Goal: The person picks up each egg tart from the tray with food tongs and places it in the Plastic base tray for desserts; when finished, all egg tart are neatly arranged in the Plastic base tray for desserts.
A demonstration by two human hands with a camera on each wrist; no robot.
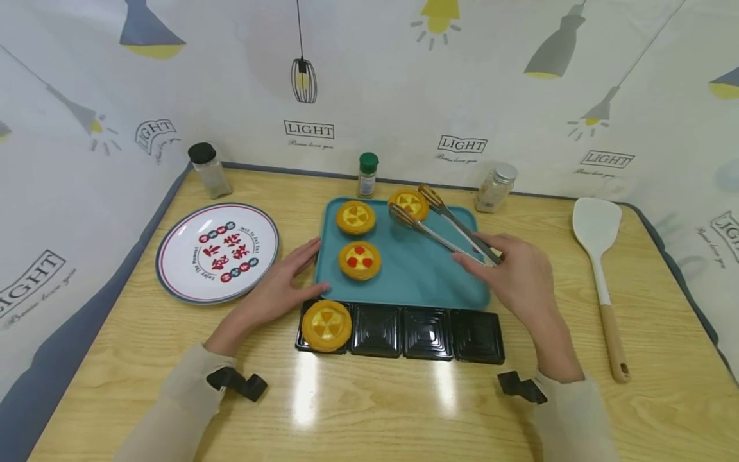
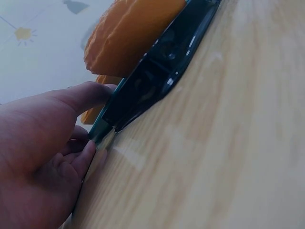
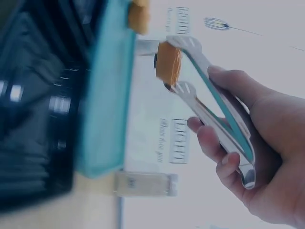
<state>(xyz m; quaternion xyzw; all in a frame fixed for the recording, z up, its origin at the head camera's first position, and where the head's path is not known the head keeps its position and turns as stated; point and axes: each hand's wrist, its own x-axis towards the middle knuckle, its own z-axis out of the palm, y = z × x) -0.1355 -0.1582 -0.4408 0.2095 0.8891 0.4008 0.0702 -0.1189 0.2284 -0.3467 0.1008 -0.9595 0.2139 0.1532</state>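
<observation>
My right hand (image 1: pixel 518 274) grips a pair of metal tongs (image 3: pixel 224 109) near their hinged end. Between the tong tips is a yellow-topped egg tart (image 1: pixel 407 200), apart from the tray in the right wrist view and overlapping its far edge in the head view. At the left side of the teal tray (image 1: pixel 427 276), my left hand (image 1: pixel 276 289) rests with fingers extended along the edge and thumb by the near corner. Another yellow-topped tart (image 1: pixel 355 217) and a tart with red dots (image 1: pixel 360 260) lie on the tray's left half.
Along the tray's near side runs a black compartmented container (image 1: pixel 428 333), with a tart (image 1: pixel 326 326) in its leftmost compartment. A white plate (image 1: pixel 190 256) lies left, a wooden-handled spatula (image 1: pixel 600 276) right. Behind stand a black-capped jar (image 1: pixel 211 173), a green-capped bottle (image 1: pixel 367 176) and a silver-lidded jar (image 1: pixel 495 189).
</observation>
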